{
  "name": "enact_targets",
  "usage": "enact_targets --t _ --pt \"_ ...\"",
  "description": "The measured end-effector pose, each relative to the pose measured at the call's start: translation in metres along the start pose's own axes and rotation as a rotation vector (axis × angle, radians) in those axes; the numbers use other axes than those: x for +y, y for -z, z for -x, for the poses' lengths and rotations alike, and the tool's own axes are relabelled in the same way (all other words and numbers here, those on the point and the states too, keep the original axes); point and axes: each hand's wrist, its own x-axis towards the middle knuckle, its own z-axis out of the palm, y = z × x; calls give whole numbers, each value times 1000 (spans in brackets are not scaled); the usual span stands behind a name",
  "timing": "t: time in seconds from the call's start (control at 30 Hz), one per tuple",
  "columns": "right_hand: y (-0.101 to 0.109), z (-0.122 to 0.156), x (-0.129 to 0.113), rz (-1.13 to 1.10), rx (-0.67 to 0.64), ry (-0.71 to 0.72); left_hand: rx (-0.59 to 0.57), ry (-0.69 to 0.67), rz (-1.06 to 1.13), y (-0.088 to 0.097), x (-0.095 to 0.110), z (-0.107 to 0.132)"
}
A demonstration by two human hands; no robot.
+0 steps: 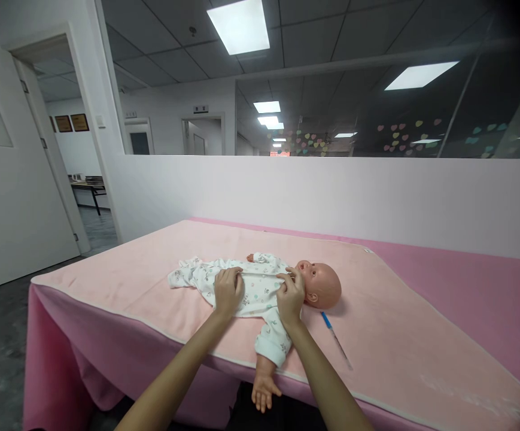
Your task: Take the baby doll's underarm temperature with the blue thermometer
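Observation:
A baby doll (325, 284) lies on its back, its head to the right and its feet to the left. It wears a white printed romper (256, 293). My left hand (228, 291) is closed on the romper's front at the belly. Up by the collar, my right hand (291, 294) pinches the same garment just below the doll's chin. The cloth looks drawn into a straight line between the two hands. One doll arm hangs over the table's near edge. My fingers partly hide the fastening.
A blue-capped slim stick, possibly a thermometer or pen (331, 329), lies right of the doll. A peach pad (398, 335) covers the table over a pink cloth (488, 281). A white low wall (331, 197) with glass above stands behind. An open doorway (93, 221) is at left.

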Motion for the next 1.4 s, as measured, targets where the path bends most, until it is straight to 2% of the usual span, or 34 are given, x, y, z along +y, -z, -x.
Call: enact_targets --t 0.2,0.43,0.6,0.7,0.8,0.93,1.03,1.13,1.27,1.33,1.4 --pt "-1 -1 0 -26 2 18 13 39 14 0 -1 -1" --pt "-2 -3 -1 -57 13 40 53 176 52 0 -2 -2" --pt "6 -8 -7 50 -86 55 38 156 45 -1 0 -3" --pt "28 -10 -21 120 -161 102 48 118 20 -1 -2 -3" --pt "65 -2 -27 154 -179 164 69 96 9 3 0 -4" --pt "113 23 -6 352 -211 119 74 73 48 4 21 -14" --pt "139 45 16 624 -281 27 -27 -9 152 -10 45 -31" --pt "157 62 27 796 -384 -33 -183 -74 291 -38 59 -47" --pt "170 72 33 809 -393 -87 -501 8 388 -75 51 -55" --pt "173 73 34 783 -405 -130 -607 43 422 -82 42 -55" --pt "175 73 35 773 -416 -184 -712 61 514 -81 35 -56"
